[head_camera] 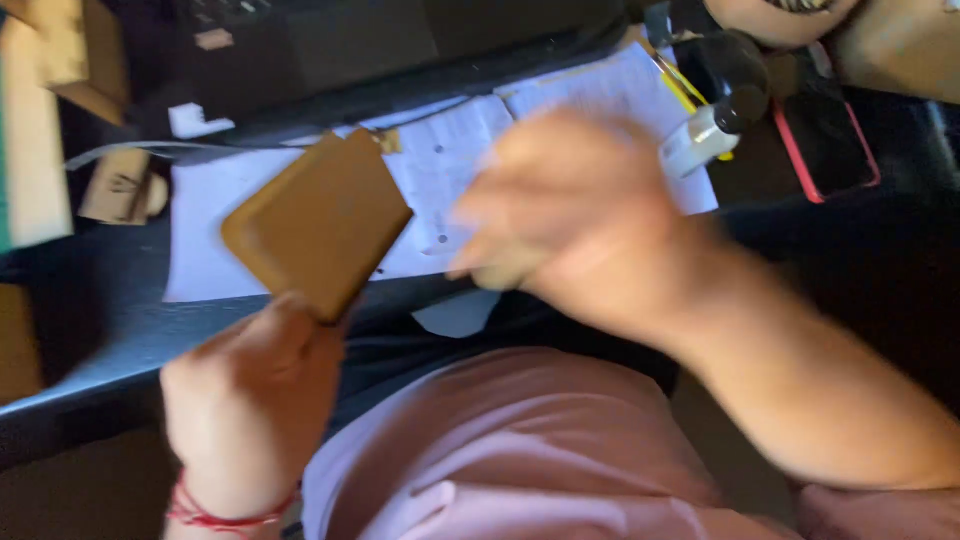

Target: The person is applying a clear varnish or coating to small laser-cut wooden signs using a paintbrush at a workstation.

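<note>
My left hand (255, 385) grips the lower corner of a flat brown rectangular case (318, 222) with rounded corners and holds it tilted above the edge of a dark desk (110, 320). A red string bracelet is on that wrist. My right hand (565, 215) is blurred by motion, hovering over white printed papers (445, 160) just right of the case. Its fingers look loosely curled, and I see nothing in them. The hand is a short gap away from the case.
A small white bottle with a black cap (712, 130) lies at the back right beside a dark phone in a red case (825, 145). A dark keyboard or laptop (380, 45) sits behind the papers. Cardboard pieces (120, 185) lie at the left.
</note>
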